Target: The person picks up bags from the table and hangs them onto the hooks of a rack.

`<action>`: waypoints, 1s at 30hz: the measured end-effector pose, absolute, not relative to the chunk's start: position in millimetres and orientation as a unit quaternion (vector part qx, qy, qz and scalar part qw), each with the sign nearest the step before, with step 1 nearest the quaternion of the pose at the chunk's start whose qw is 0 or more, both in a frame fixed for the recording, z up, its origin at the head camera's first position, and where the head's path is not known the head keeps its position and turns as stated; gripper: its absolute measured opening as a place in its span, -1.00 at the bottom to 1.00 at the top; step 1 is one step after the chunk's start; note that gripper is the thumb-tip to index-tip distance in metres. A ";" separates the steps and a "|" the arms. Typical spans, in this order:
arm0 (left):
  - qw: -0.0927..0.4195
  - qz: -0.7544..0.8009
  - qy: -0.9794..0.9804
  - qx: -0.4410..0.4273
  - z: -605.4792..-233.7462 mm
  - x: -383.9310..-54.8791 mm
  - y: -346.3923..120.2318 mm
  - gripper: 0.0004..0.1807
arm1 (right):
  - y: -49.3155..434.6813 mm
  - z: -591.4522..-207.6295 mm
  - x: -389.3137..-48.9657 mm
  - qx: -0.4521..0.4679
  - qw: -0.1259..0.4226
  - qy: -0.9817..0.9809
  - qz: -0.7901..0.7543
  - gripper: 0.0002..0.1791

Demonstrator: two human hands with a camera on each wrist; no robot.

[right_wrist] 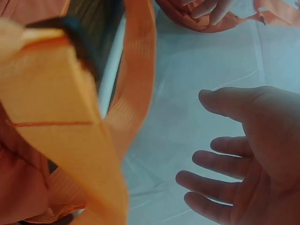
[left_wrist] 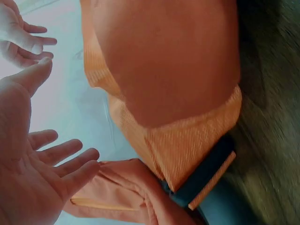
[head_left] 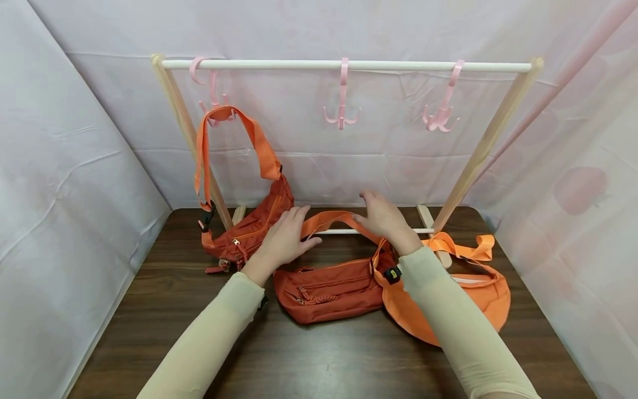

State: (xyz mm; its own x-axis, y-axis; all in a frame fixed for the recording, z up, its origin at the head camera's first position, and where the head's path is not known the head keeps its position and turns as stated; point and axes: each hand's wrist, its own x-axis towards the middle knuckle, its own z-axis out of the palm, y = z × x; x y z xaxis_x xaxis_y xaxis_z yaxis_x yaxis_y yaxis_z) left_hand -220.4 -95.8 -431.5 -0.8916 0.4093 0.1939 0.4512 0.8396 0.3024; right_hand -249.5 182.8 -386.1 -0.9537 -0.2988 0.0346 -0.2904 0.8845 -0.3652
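Note:
Between my hands lies a rust-red waist bag on the table, its orange strap arching up behind it. My left hand is held at the strap's left end with fingers extended, overlapping the edge of a second rust-red waist bag. That second bag's strap loops over the left pink hook. Over the strap's right side, my right hand has its fingers spread and nothing in them. In the right wrist view, the strap runs to the left of the right hand.
An orange bag with its strap spread out lies at the right, partly under my right sleeve. A wooden-legged rack with a white rail stands at the back. Pink hooks hang at its middle and right.

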 end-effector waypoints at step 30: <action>0.024 -0.134 -0.974 -0.182 -458.4 -246.8 -68.1 -0.23 | 188.4 -433.0 -273.0 -0.115 0.099 0.977 -0.150 -0.52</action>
State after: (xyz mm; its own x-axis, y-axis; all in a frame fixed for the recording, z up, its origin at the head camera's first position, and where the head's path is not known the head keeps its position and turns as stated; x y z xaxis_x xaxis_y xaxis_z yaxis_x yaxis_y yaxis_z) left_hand -246.8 -68.1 -458.4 -0.9327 0.3477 0.0954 0.3606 0.8977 0.2533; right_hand -273.0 188.4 -433.0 -0.9538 -0.2548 -0.1594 -0.1950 0.9283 -0.3167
